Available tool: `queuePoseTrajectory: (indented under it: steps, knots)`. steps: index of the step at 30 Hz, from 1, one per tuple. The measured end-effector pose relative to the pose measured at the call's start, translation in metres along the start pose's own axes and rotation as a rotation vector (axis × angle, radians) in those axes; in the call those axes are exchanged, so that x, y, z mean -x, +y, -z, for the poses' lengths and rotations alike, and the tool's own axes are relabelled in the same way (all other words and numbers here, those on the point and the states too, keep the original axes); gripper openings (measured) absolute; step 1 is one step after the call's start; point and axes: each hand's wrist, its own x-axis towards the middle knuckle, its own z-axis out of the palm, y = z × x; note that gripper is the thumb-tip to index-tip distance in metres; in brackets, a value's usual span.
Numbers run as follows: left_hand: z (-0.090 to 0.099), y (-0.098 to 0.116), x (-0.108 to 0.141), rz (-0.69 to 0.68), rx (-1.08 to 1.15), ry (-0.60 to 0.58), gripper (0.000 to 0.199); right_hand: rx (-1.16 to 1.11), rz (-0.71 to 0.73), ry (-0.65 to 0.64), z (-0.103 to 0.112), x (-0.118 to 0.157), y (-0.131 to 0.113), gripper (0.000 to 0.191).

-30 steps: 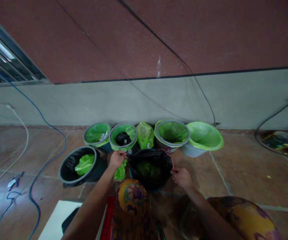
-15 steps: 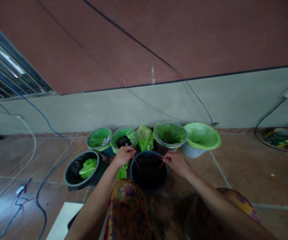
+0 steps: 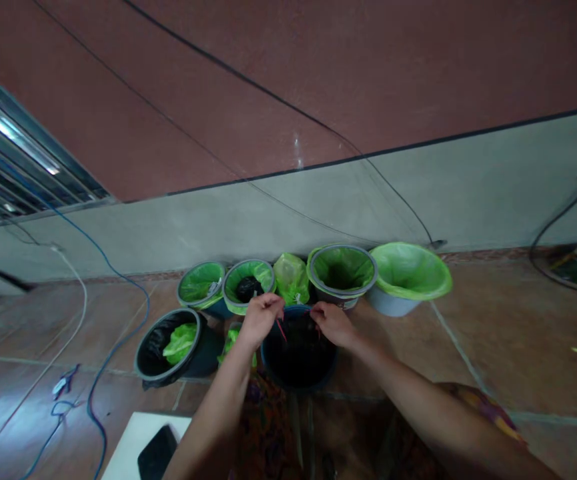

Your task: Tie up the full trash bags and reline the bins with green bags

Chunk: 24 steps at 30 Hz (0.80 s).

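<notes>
Both my hands are over the far rim of a dark blue bin (image 3: pixel 298 363), its inside black and hard to make out. A pinch of my left hand (image 3: pixel 262 320) holds a thin red string (image 3: pixel 281 329) that hangs into the bin. Across from it, my right hand (image 3: pixel 334 324) pinches red string too, with a short end dangling below the fingertips. Whether the two ends belong to one piece I cannot tell. Behind my hands stands a tied green plastic bag (image 3: pixel 291 277).
Green-lined bins (image 3: pixel 343 268) line the wall, with a wide green-lined tub (image 3: pixel 408 272) at their right. At left stands a black-lined bin (image 3: pixel 168 347) holding a green bag. A phone (image 3: pixel 157 453) lies on a white surface (image 3: pixel 128 443). A blue cable (image 3: pixel 99 373) crosses the floor.
My hands have come closer together above the bin, still pinching the red string. The view has shifted and tilted slightly, showing more of the phone.
</notes>
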Motion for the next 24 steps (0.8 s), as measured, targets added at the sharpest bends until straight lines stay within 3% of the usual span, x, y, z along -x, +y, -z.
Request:
queuePoseTrajectory:
  steps: [3, 7, 9, 12, 14, 17, 19, 21, 24]
  knots:
    - [-0.002, 0.010, 0.000, -0.063, -0.055, -0.095, 0.026, -0.106, -0.006, -0.003, -0.003, -0.004, -0.004, 0.015]
    - [-0.012, 0.020, -0.004, -0.109, -0.034, -0.141, 0.023, -0.497, -0.177, -0.124, -0.021, -0.008, -0.012, 0.009]
    - [-0.018, 0.022, -0.007, -0.103, 0.015, -0.144, 0.020, -0.585, -0.119, -0.190, -0.033, -0.008, -0.013, 0.019]
    - [-0.027, 0.021, -0.013, -0.063, 0.075, -0.158, 0.021, -0.556, 0.002, -0.287, -0.048, -0.008, -0.012, 0.012]
    - [-0.029, 0.017, -0.017, -0.039, 0.100, -0.130, 0.022, -0.522, -0.035, -0.322, -0.053, -0.008, -0.011, 0.013]
    - [-0.028, 0.002, -0.025, -0.008, 0.122, 0.030, 0.022, -0.461, -0.150, -0.299, -0.051, -0.011, -0.010, 0.018]
    - [-0.026, -0.014, -0.026, 0.083, 0.130, 0.104, 0.024, -0.419, -0.172, -0.263, -0.044, -0.014, -0.010, 0.020]
    - [-0.027, -0.030, -0.023, 0.201, 0.132, -0.004, 0.027, -0.412, -0.165, -0.254, -0.036, -0.017, -0.009, 0.025]
    - [-0.036, -0.050, -0.014, 0.228, 0.121, -0.333, 0.027, -0.419, -0.176, -0.256, -0.028, -0.021, -0.008, 0.033]
